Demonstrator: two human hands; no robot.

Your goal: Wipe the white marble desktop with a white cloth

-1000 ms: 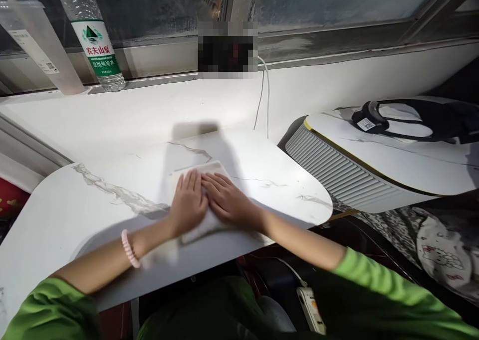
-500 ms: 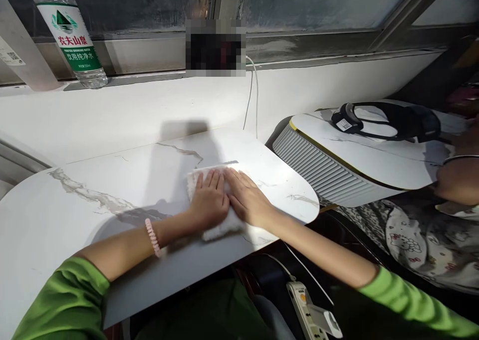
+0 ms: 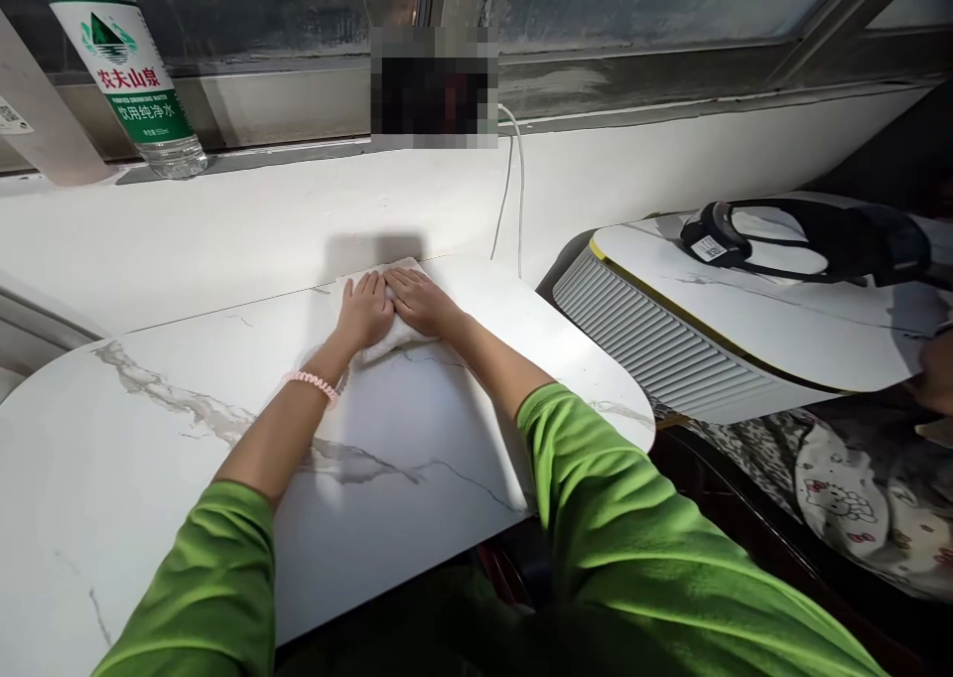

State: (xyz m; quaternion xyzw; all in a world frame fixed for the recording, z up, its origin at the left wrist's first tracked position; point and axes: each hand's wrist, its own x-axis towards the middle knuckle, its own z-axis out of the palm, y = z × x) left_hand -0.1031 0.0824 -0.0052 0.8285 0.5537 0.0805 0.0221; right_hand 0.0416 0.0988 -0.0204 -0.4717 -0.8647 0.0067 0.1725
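A white fluffy cloth [image 3: 394, 337] lies on the white marble-patterned table [image 3: 357, 548], up against its far edge by the wall. My left hand [image 3: 364, 312], with a pink coiled band at the wrist, rests flat on the cloth's left part. Beside it, my right hand [image 3: 421, 303] presses flat on the right part. Both hands have their fingers stretched forward, and their inner edges nearly touch. Much of the cloth is hidden under them.
A water bottle [image 3: 123, 76] stands on the window sill at the upper left. White cables [image 3: 519, 201] run down the wall. On a second table [image 3: 655, 260] at the right lies a black strapped device [image 3: 719, 235]. Part of another person shows at the right edge.
Both hands have slid the cloth away from me and slightly left, from mid-table to the far edge. My arms now reach further forward.
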